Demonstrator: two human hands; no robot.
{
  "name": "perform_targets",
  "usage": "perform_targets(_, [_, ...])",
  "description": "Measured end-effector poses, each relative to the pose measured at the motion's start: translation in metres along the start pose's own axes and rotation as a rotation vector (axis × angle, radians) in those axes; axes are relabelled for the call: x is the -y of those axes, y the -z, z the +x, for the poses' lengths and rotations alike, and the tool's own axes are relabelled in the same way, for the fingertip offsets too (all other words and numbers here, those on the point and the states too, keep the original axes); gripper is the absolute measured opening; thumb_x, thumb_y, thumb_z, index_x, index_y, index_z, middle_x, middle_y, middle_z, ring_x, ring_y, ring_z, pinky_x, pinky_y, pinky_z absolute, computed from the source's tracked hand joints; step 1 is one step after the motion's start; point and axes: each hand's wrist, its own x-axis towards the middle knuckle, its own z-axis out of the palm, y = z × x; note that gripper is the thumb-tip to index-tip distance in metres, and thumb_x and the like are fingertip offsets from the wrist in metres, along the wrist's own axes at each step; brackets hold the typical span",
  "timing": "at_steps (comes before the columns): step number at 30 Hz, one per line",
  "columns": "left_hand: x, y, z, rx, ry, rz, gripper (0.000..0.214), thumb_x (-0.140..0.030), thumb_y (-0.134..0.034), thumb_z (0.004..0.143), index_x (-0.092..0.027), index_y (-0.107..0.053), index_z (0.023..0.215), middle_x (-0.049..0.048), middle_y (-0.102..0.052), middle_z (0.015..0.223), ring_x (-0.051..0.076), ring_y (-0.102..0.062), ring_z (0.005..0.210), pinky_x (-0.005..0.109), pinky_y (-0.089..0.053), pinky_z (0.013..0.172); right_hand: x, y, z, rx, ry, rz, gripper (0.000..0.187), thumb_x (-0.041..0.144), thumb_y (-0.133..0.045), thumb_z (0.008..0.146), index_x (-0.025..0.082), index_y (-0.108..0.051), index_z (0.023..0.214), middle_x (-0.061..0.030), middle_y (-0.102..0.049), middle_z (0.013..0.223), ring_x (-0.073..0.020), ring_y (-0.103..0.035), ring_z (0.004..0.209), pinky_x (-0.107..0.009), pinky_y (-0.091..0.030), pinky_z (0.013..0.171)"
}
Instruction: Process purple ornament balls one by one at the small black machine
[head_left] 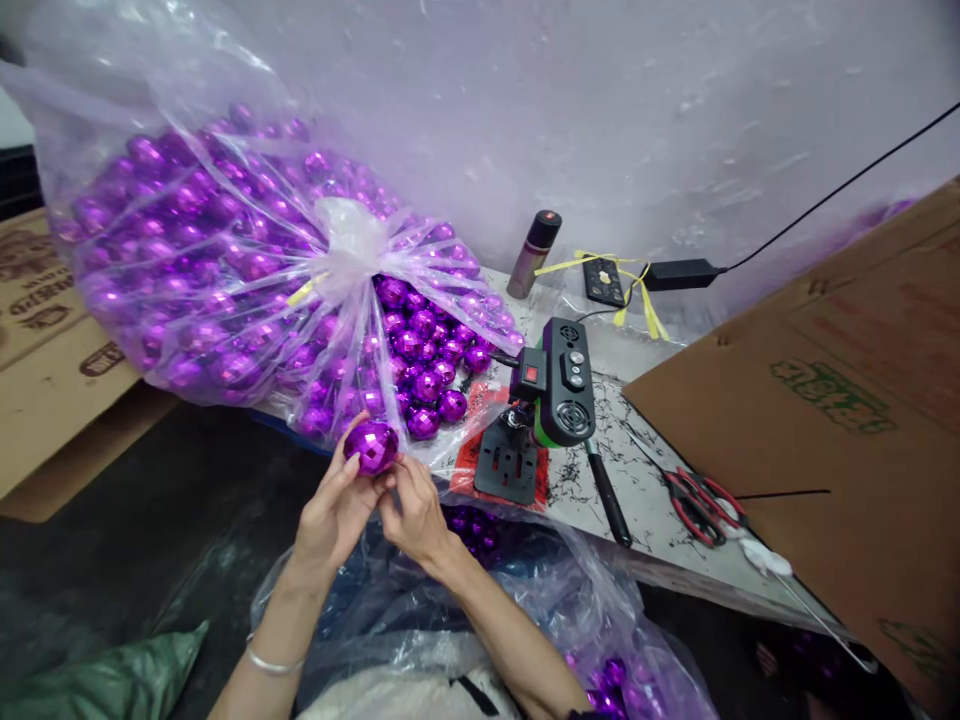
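Observation:
My left hand [334, 505] holds a shiny purple faceted ball [371, 446] up by its fingertips. My right hand [415, 512] touches the ball's lower right side, fingers pinched against it. A silver bracelet sits on my left wrist. Just behind the hands, a big clear plastic bag [225, 260] tied at its neck bulges with several more purple balls, and loose ones [427, 385] spill from its open end onto the table.
A black heating tool [559, 390] on a stand sits on the white table [652, 520], with red-handled scissors [701, 500], a spray can [534, 252] and a power adapter [679, 273]. Cardboard boxes [847, 400] flank both sides. Another plastic bag [525, 600] lies on my lap.

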Motion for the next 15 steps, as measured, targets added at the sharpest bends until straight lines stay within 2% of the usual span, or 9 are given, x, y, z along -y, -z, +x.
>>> perform_targets(2, [0.007,-0.007,0.001,0.049,0.043,-0.005,0.059,-0.042,-0.085,0.076,-0.024,-0.068,0.130,0.0066,-0.077,0.105,0.020,-0.072,0.084,0.028,-0.060,0.067,0.000,0.018,-0.005,-0.030,0.004,-0.043,0.034,0.010,-0.047,0.093,0.017,-0.063,0.122,-0.0115,-0.076,0.107,-0.0214,-0.072,0.104,-0.044,-0.058,0.097])
perform_targets(4, [0.018,-0.012,0.004,0.085,0.095,-0.007,0.051,-0.043,-0.085,0.077,-0.021,-0.072,0.121,0.0056,-0.077,0.097,0.018,-0.071,0.080,0.027,-0.059,0.066,0.002,0.042,-0.012,-0.070,-0.015,-0.071,0.032,0.009,-0.049,0.095,0.020,-0.065,0.120,-0.0089,-0.078,0.106,-0.0201,-0.074,0.104,-0.045,-0.057,0.101])
perform_targets(7, [0.041,-0.018,0.009,0.099,0.196,-0.016,0.043,-0.047,-0.089,0.074,-0.017,-0.074,0.101,0.0032,-0.076,0.086,0.016,-0.070,0.074,0.024,-0.057,0.063,0.007,0.079,-0.024,-0.157,-0.125,-0.055,0.034,0.008,-0.052,0.096,0.022,-0.064,0.124,-0.0085,-0.077,0.109,-0.0180,-0.074,0.106,-0.036,-0.062,0.091])
perform_targets(9, [0.055,-0.022,0.010,0.105,0.282,-0.013,0.047,-0.051,-0.091,0.071,-0.016,-0.074,0.097,0.0029,-0.076,0.084,0.016,-0.070,0.073,0.023,-0.057,0.064,0.011,0.097,-0.030,-0.205,-0.192,-0.062,0.038,0.009,-0.052,0.097,0.023,-0.060,0.132,-0.0091,-0.075,0.112,-0.0177,-0.074,0.107,-0.034,-0.064,0.088])
perform_targets(12, [0.071,-0.028,0.006,0.143,0.396,-0.004,0.051,-0.050,-0.093,0.069,-0.017,-0.075,0.103,0.0041,-0.078,0.091,0.015,-0.072,0.077,0.023,-0.058,0.069,0.014,0.108,-0.036,-0.216,-0.216,-0.151,0.045,0.015,-0.056,0.097,0.023,-0.055,0.141,-0.0120,-0.072,0.121,-0.0204,-0.072,0.112,-0.037,-0.066,0.091])
perform_targets(15, [0.080,-0.033,-0.001,0.163,0.443,-0.012,0.057,-0.042,-0.094,0.070,-0.021,-0.073,0.119,0.0046,-0.078,0.106,0.016,-0.073,0.088,0.022,-0.058,0.075,0.012,0.106,-0.042,-0.243,-0.234,-0.259,0.043,0.017,-0.059,0.097,0.023,-0.057,0.139,-0.0129,-0.070,0.123,-0.0214,-0.070,0.117,-0.039,-0.066,0.094])
